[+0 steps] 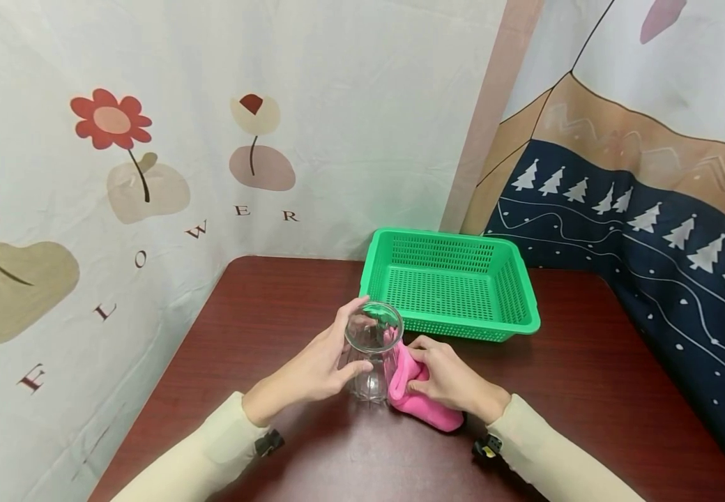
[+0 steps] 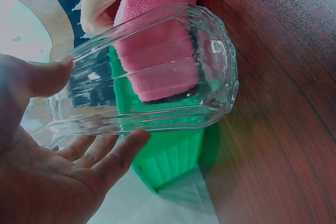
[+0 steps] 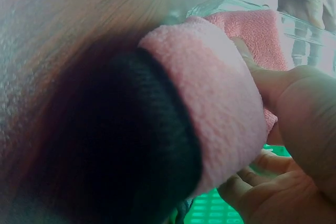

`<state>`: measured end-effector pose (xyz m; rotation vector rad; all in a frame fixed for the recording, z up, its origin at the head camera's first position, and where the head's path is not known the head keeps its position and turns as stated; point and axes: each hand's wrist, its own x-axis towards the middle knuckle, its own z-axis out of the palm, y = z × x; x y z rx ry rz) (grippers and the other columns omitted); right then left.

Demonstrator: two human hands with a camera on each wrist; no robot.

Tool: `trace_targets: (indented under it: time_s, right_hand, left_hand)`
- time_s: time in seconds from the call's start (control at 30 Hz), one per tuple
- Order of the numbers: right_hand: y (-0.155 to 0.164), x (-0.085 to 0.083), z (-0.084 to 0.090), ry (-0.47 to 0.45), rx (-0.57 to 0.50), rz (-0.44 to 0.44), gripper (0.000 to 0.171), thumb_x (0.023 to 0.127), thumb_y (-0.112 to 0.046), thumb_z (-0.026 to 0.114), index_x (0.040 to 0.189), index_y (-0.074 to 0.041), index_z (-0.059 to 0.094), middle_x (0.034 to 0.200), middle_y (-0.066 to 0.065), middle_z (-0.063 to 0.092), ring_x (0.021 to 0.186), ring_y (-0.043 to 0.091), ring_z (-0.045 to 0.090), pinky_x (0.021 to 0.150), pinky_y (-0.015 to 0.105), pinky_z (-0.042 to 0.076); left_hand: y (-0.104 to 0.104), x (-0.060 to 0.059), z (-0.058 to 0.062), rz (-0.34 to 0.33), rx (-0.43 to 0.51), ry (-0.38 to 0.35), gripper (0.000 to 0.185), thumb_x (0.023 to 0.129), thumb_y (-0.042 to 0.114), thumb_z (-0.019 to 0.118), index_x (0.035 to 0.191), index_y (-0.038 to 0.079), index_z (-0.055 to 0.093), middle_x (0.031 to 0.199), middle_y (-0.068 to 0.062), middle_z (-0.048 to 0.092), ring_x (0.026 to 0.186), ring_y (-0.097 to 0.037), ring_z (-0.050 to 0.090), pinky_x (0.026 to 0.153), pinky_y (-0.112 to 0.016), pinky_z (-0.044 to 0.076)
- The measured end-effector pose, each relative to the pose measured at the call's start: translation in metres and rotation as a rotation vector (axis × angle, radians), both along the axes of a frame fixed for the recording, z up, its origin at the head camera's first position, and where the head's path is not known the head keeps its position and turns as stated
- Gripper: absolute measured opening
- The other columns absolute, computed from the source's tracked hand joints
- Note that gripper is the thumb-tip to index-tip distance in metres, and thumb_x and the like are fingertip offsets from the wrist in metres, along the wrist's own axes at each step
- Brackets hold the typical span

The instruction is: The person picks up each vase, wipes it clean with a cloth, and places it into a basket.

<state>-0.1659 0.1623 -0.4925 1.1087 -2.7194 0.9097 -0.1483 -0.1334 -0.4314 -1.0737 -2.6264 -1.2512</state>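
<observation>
At the lower centre of the head view, the left hand [image 1: 315, 369] curls round the upright glass [image 1: 371, 352] on the table [image 1: 588, 390], while the right hand [image 1: 450, 380] pinches the pink cloth [image 1: 422, 408] against the glass's right-hand side.

Brown letters spelling FLOWER run in an arc across the left curtain [image 1: 149, 230], beneath its painted flowers

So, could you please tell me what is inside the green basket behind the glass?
The green basket shows only its own perforated floor and walls in the head view. Its near front corner is hidden behind the glass, which the left hand holds, so that spot cannot be checked.
</observation>
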Motion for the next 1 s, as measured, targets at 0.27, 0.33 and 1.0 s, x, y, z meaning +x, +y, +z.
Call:
trace_targets:
  time_s: [0.27,0.33,1.0]
  right_hand:
    - [-0.0013,0.0007,0.0007,-0.01,-0.002,-0.01,0.041,0.087,-0.003,0.099,0.127,-0.004,0.087,0.123,0.008,0.078,0.108,0.017,0.074,0.085,0.023,0.065]
    - [-0.0017,0.0009,0.001,-0.019,-0.006,-0.014,0.041,0.087,-0.004,0.099,0.127,-0.005,0.087,0.122,0.007,0.078,0.107,0.015,0.073,0.085,0.023,0.065]
    - [-0.0015,0.0008,0.001,-0.021,-0.037,-0.03,0.042,0.087,-0.004,0.1,0.125,-0.011,0.087,0.116,-0.001,0.079,0.108,0.012,0.072,0.093,0.03,0.065]
  left_hand:
    - [-0.0008,-0.0006,-0.0001,-0.005,-0.006,-0.013,0.106,0.104,0.008,0.086,0.181,0.011,0.014,0.16,-0.023,0.068,0.131,-0.039,0.075,0.1,-0.056,0.067]
    - [-0.0005,-0.0007,-0.0001,-0.004,-0.007,-0.024,0.107,0.104,0.008,0.086,0.182,0.012,0.013,0.161,-0.023,0.067,0.133,-0.039,0.074,0.101,-0.057,0.067]
    - [0.0004,0.0005,0.0001,-0.005,0.013,-0.051,0.107,0.103,0.008,0.086,0.182,0.013,0.014,0.162,-0.022,0.067,0.142,-0.04,0.072,0.106,-0.06,0.066]
